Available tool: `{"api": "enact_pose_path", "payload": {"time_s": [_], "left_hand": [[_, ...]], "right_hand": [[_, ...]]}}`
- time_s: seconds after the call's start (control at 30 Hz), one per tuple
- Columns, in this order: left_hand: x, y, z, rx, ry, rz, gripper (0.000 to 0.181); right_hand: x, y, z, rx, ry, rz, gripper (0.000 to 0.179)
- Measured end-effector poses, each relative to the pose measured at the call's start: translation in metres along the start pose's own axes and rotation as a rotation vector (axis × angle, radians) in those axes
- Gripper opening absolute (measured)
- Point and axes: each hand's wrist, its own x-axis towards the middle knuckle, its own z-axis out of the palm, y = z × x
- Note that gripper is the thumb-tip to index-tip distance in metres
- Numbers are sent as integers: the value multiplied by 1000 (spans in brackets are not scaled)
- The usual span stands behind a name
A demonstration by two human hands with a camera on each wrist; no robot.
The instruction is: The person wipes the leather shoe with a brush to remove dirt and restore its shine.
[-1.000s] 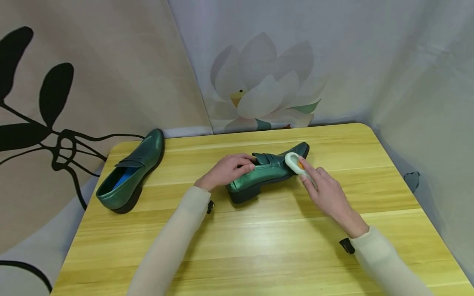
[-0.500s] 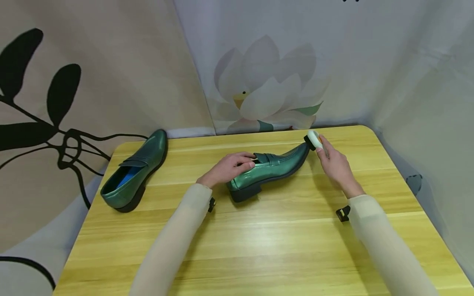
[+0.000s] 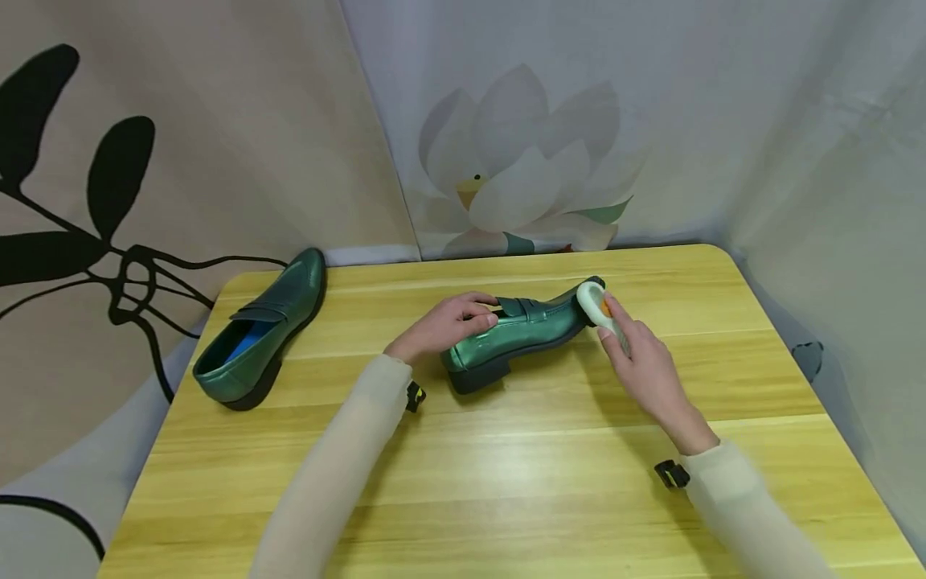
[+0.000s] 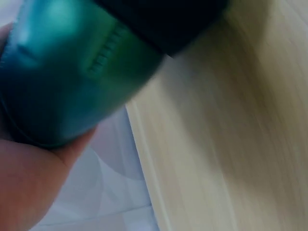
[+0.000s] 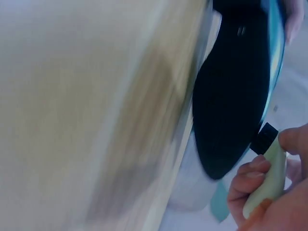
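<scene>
A shiny green loafer (image 3: 531, 331) with a black sole points its toe to the right in the head view. My left hand (image 3: 448, 326) grips its heel end, thumb over the opening's edge; the left wrist view shows the heel counter (image 4: 72, 72) close up. In my right hand (image 3: 647, 374) is a small pale shoe brush (image 3: 595, 304) with an orange patch, pinched by its handle. The brush head overlaps the loafer's toe. From the right wrist view, the black bristles (image 5: 264, 139) meet the toe's edge beside the dark sole (image 5: 231, 91), which is tilted into sight.
A matching green loafer (image 3: 271, 318) with a blue insole stands at the left of the wooden table (image 3: 521, 490). Behind the table's back edge hangs a pale curtain (image 3: 289, 145) with a printed flower.
The brush swept off past the toe tip, its bristles turned into sight, then came back down against the toe. My left hand and the loafer have stayed nearly still.
</scene>
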Motion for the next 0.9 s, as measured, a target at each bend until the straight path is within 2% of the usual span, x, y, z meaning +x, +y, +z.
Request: {"api": "enact_pose_path", "payload": {"time_s": [0.1,0.23,0.37,0.5,0.57,0.7,0.9], "left_hand": [[-1,4,-1,-46,-13,-35,33],[0,7,0,-112,-10,-85,32],[-1,8,1,-181,7,-124,31],[-3,6,2,-255,32,-173,34],[-5,5,3,-292,42,-197,37],[-6,0,5,-341,57,-213,39],[-6,-7,7,-420,100,-249,37]], "right_hand": [[-13,-16,11,-13,17,-74,56],[-28,-37,27,-32,-2,-169,60],[-38,-55,42,-64,-19,-308,66],[-47,-70,58,-107,-63,-446,70],[-49,-74,63,-123,-90,-481,70],[-47,-68,60,-147,-87,-467,69],[-32,-39,39,-167,10,-340,65]]}}
